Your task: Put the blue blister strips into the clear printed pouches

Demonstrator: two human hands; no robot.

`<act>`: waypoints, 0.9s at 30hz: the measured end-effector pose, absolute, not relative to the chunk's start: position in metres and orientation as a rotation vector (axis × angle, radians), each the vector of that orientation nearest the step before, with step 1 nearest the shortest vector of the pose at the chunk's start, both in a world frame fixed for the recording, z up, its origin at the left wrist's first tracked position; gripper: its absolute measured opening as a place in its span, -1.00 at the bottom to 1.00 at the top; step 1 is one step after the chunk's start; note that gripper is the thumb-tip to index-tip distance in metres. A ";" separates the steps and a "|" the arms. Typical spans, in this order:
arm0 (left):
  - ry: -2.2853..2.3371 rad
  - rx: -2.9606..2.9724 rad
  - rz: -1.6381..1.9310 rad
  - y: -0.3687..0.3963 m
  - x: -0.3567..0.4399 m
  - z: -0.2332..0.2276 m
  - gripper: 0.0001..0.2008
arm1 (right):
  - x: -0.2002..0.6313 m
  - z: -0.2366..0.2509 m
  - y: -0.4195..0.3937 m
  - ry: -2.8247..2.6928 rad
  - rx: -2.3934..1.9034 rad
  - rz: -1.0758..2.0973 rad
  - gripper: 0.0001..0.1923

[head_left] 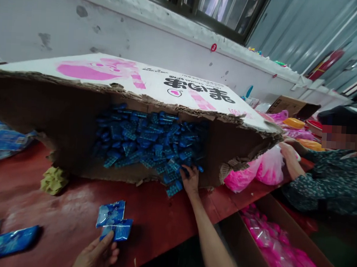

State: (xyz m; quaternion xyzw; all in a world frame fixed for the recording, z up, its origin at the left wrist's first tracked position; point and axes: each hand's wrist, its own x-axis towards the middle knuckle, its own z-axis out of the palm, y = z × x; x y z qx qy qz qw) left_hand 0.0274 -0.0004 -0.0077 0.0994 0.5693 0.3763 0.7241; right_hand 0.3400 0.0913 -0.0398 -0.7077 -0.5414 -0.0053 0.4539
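My left hand point(96, 253) is closed at the lower middle, thumb and fingers pinching small blue packets point(121, 229). Two of them show, overlapping and fanned out, above the red table. My right hand point(190, 181) reaches into the torn front of a cardboard box point(157, 82) lying on its side. Its fingers are apart and touch the edge of a heap of small blue packets point(148, 138) inside. A few packets point(174, 188) spill over the box's lower lip beside that hand.
The red table point(72, 219) carries a crumpled yellow cloth-like lump point(54, 181) and larger blue packs point(12, 242) at left. To the right, a co-worker point(322, 177) handles pink bags point(269, 166). Below stands a carton of pink packages point(280, 250). A wall runs behind the box.
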 end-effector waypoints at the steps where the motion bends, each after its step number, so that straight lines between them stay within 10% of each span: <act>1: 1.254 0.214 0.835 -0.001 0.027 -0.007 -0.83 | 0.333 -0.040 0.086 -1.355 -1.760 -0.013 -0.77; 27: 1.168 0.044 0.928 -0.014 0.018 0.008 -0.85 | 0.235 -0.024 -0.005 -1.897 -1.957 0.080 -0.70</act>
